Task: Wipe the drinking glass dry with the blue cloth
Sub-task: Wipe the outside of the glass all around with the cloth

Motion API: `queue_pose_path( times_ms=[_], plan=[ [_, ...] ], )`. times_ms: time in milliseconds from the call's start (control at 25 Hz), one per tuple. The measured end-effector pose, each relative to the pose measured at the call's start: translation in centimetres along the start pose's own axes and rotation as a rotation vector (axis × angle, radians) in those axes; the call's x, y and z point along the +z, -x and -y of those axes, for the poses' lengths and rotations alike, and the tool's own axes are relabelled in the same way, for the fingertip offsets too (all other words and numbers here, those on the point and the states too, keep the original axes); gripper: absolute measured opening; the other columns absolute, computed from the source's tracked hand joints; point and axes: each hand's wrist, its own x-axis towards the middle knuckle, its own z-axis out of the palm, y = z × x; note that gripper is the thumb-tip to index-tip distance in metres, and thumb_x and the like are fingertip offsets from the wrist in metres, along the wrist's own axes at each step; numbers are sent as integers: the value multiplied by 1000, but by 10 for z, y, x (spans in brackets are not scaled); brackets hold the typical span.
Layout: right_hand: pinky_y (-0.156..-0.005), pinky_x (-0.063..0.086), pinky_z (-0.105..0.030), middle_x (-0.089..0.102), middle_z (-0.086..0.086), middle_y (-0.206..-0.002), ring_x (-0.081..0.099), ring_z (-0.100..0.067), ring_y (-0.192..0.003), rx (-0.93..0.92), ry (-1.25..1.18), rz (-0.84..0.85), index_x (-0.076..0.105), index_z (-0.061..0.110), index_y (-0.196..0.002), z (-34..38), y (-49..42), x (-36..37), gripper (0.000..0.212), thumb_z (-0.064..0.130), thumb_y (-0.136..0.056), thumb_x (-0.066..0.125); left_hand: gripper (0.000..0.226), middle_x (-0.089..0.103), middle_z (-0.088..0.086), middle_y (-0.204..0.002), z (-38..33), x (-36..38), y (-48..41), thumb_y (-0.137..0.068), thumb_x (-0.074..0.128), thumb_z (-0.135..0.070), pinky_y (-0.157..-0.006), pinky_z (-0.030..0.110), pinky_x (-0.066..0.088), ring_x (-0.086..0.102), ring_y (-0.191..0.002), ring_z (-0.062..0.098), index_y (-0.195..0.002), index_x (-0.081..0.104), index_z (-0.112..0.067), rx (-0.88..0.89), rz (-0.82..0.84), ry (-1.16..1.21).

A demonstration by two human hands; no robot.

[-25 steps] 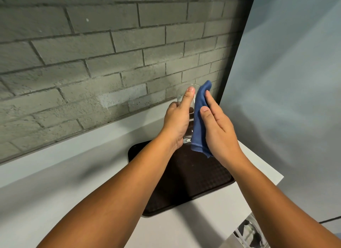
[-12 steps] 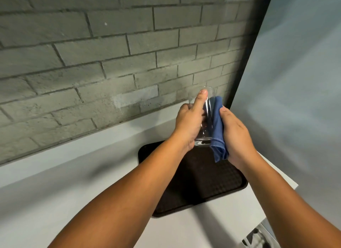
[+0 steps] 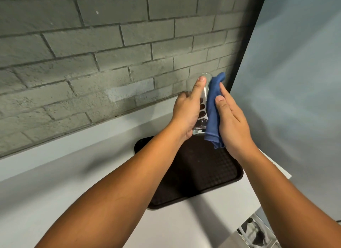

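Observation:
A clear drinking glass (image 3: 202, 98) is held upright in the air above the tray, close to the brick wall. My left hand (image 3: 186, 111) grips its left side, the thumb running up toward the rim, fingertips showing through the glass. The blue cloth (image 3: 213, 109) lies pressed flat against the glass's right side by my right hand (image 3: 232, 122), whose fingers are stretched out along it. The cloth's top pokes above the rim and its lower corner hangs below the glass's base.
A dark brown textured tray (image 3: 208, 174) lies on the white counter (image 3: 55, 174) under my hands. The grey brick wall (image 3: 110, 54) is just behind, a pale blue wall (image 3: 295, 81) at right. The counter's right edge drops off near a wire rack (image 3: 256, 233).
My right hand has slid the cloth upward along the glass, fingers straightening, so the cloth's top now stands above the rim. My left hand keeps its grip.

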Motion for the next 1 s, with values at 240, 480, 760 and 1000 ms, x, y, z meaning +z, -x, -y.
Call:
queue_pose_path(
  times_ms=[240, 480, 760, 1000],
  plan=[
    [-117, 46, -19, 55, 15, -162, 58, 7, -139, -21, 15, -1, 45, 31, -163, 2, 0, -4, 55, 41, -109, 50, 94, 81, 21, -136, -2, 4, 1, -89, 76, -77, -107, 60, 67, 82, -120, 38, -147, 66, -4, 14, -1, 12],
    [-120, 47, -26, 57, 13, -161, 61, 3, -138, 9, -38, 37, 43, 34, -164, -2, -2, -7, 50, 34, -114, 47, 88, 82, 17, -132, 1, 3, 2, -85, 77, -81, -106, 59, 67, 82, -118, 36, -136, 69, -10, 4, -23, -28],
    [-106, 55, -22, 69, 8, -146, 67, -8, -134, 67, -126, 32, 58, 23, -154, 2, 4, -1, 41, 30, -116, 44, 84, 82, 16, -123, 2, 0, 3, -89, 78, -76, -99, 52, 68, 82, -110, 34, -133, 70, -6, -12, -3, 24],
    [-121, 48, -42, 70, -2, -148, 68, -16, -135, 93, -210, 40, 55, 20, -156, 1, 8, 1, 43, 29, -117, 41, 105, 80, 30, -132, 0, -1, 2, -84, 79, -79, -101, 54, 65, 81, -119, 41, -150, 65, 1, -1, 14, 34]
  ],
)
